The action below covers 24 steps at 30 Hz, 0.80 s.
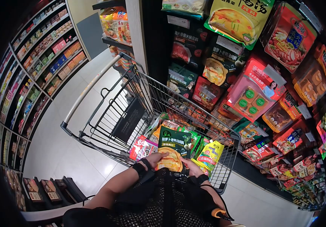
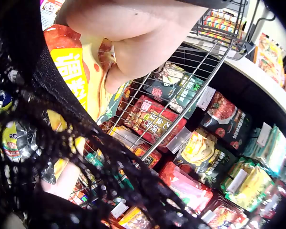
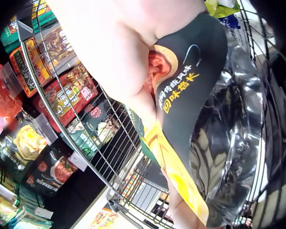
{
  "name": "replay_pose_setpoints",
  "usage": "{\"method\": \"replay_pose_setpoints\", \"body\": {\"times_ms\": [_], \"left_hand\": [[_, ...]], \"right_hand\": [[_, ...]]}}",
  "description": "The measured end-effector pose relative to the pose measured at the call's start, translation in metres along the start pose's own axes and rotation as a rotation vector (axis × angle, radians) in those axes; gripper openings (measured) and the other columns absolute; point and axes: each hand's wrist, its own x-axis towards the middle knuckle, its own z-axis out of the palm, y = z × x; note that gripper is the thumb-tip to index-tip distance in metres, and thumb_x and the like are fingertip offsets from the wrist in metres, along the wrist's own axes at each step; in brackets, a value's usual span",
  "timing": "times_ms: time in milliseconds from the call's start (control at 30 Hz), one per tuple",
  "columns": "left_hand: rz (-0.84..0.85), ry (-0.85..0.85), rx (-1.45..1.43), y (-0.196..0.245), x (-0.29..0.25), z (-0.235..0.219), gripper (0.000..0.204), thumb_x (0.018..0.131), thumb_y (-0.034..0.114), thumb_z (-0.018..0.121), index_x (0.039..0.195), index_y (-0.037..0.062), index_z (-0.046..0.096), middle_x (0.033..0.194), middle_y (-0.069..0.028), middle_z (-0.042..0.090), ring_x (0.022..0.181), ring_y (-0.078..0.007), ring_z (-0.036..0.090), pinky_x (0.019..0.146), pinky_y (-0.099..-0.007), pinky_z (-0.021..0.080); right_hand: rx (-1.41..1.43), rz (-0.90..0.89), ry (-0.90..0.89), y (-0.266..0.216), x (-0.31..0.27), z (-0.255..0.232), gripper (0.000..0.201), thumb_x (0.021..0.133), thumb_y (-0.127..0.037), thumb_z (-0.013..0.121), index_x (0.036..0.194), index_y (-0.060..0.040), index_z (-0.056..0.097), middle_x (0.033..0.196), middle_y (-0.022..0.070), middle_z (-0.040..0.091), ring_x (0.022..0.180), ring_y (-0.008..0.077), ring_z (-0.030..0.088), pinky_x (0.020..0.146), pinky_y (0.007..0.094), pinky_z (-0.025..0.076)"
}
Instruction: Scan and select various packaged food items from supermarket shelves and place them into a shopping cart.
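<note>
forearms (image 1: 111,186) reach forward from the lower part of the head view and slant inward until they nearly meet over a wire shopping cart (image 1: 129,120). the left hand (image 1: 155,159) grips a dark packet (image 1: 176,139) with a food picture by its lower left edge, thumb laid over the front; the right hand (image 1: 194,168) grips it at the lower right. the packet is above other packets in the cart, just beside a yellow bag (image 1: 211,153). most fingers are hidden behind it, and the black mesh top (image 1: 144,206) meets its lower end in the head view. dark openwork fabric blocks much of the left wrist view, glare bleaches the right hand in its own, and the shiny dark plastic (image 3: 229,143) there is hard to identify.
</note>
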Motion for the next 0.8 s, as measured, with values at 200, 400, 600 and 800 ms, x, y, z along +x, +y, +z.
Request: {"method": "replay_pose_setpoints", "body": {"times_ms": [200,400,600,800], "left_hand": [[-0.005,-0.001,0.007,0.0,-0.001,-0.001,0.034,0.092,0.024,0.054,0.118,0.0023,0.051,0.111,-0.0101,0.061,0.099,-0.0205,0.061,0.086,-0.0359,0.051],[0.346,0.211,0.587,0.015,-0.078,-0.011,0.035,0.093,0.018,0.049,0.124,0.0044,0.047,0.113,-0.0088,0.06,0.095,-0.0194,0.061,0.081,-0.0337,0.049],[0.912,0.978,1.648,0.031,-0.159,-0.056,0.025,0.083,0.024,0.058,0.094,0.002,0.063,0.086,-0.0175,0.063,0.079,-0.0294,0.061,0.067,-0.0347,0.048],[1.162,1.123,1.436,0.014,-0.16,-0.055,0.017,0.076,0.017,0.059,0.064,0.0056,0.06,0.055,-0.0106,0.054,0.052,-0.0301,0.054,0.051,-0.0379,0.042]], "right_hand": [[0.011,0.004,0.043,-0.001,-0.002,0.004,0.029,0.086,-0.031,0.062,0.1,-0.0052,0.057,0.09,0.0032,0.062,0.073,0.0116,0.062,0.062,0.025,0.053],[-0.205,-0.313,0.313,-0.017,-0.012,-0.021,0.028,0.077,-0.023,0.074,0.067,-0.014,0.049,0.053,-0.0066,0.045,0.044,0.0049,0.036,0.042,0.0217,0.027],[-0.891,-0.533,0.483,-0.057,-0.01,-0.051,0.029,0.072,-0.021,0.075,0.083,-0.002,0.056,0.063,-0.0007,0.05,0.059,0.0115,0.045,0.056,0.0275,0.041],[-1.412,-0.369,0.208,-0.053,0.018,-0.028,0.029,0.072,-0.027,0.068,0.091,-0.007,0.058,0.075,0.0182,0.061,0.076,0.0379,0.06,0.068,0.0447,0.047]]}}
